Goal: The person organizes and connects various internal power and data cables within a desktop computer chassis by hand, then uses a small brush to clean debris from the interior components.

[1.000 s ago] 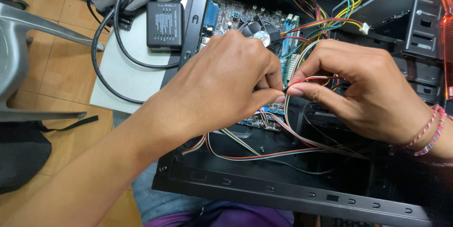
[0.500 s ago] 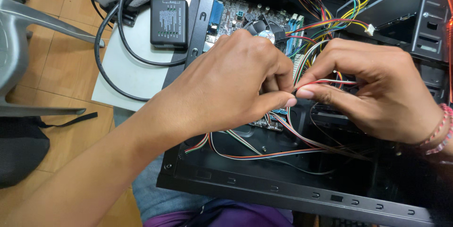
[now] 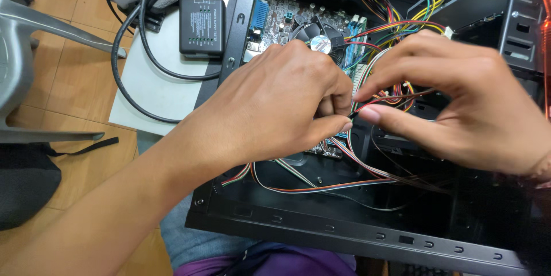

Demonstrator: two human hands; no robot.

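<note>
Thin red-and-black wire lead [image 3: 396, 98] sits mid-case, above the motherboard [image 3: 287, 15], at about 3 o'clock from the CPU fan [image 3: 318, 38]. Looks light, limp and springy, with slick insulation; the conductor and any end plug look fragile, so hold it by the plug body or close behind it rather than mid-span. Right hand [image 3: 459, 109] pinches it, thumb and forefinger closed on the lead. Left hand [image 3: 281, 109] has its fingers curled together at the same spot; can't tell what it's clamping. Rainbow ribbon wires [image 3: 321, 187] loop at 6 o'clock along the black case [image 3: 344, 236] floor. A black tester box [image 3: 202, 26] lies at 9 o'clock.
</note>
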